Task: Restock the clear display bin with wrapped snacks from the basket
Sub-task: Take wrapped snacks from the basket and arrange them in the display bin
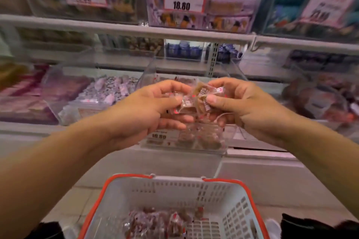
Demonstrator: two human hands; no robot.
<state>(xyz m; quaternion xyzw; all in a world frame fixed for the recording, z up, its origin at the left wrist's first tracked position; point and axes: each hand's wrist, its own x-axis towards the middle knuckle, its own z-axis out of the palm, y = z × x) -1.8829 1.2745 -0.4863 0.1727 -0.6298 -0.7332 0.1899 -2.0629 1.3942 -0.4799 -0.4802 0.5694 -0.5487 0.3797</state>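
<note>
Shelving runs across the view, blurred, and we read it from left to right. At far left sit neighbouring bins [93, 95] of pale wrapped sweets. Next comes our left hand [153, 106], fingers curled, thumb on top, pinching clear-wrapped snacks [194, 101] with brown contents and small red marks. Directly behind and below both hands stands the clear display bin [186, 139], open at the top, with a price label [159, 136] on its front and a few snacks visible low inside, so we judge it far from full. To the right, our right hand [239, 103] grips the same cluster, thumb pressed onto a wrapper, fingers curled over it from behind. The hands nearly meet, and the bundle hangs over the bin's mouth. Below, near us on the floor, the grey basket [174, 192] with an orange rim holds more wrapped snacks at its bottom. To do this step well, we would lower the bundle inside the bin's walls before letting go, and release both hands together so no packet slides off the front edge.
</note>
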